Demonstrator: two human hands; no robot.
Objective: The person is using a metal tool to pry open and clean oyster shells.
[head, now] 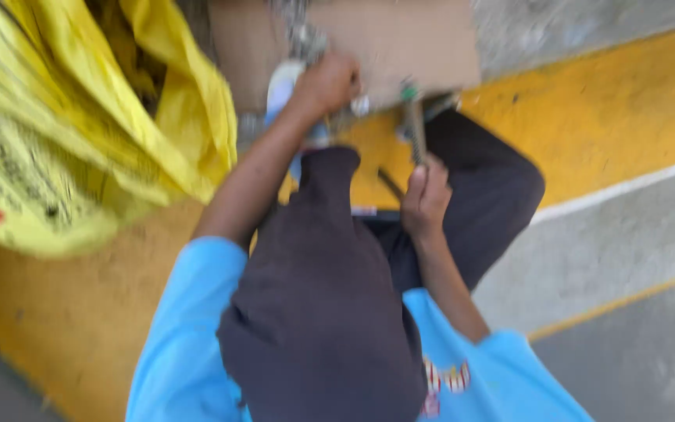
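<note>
A thin upright tool (414, 129) is gripped from below by the right hand (425, 199); beside it, the left hand (328, 82) is closed around blurred metal parts (302, 35).

Crinkled plastic sack (80, 117) — matt cardboard (384, 39)

Yellow sack (80, 117) crowds the left; cardboard sheet (400, 39) blocks ahead; right floor (626, 234) lies open.
</note>
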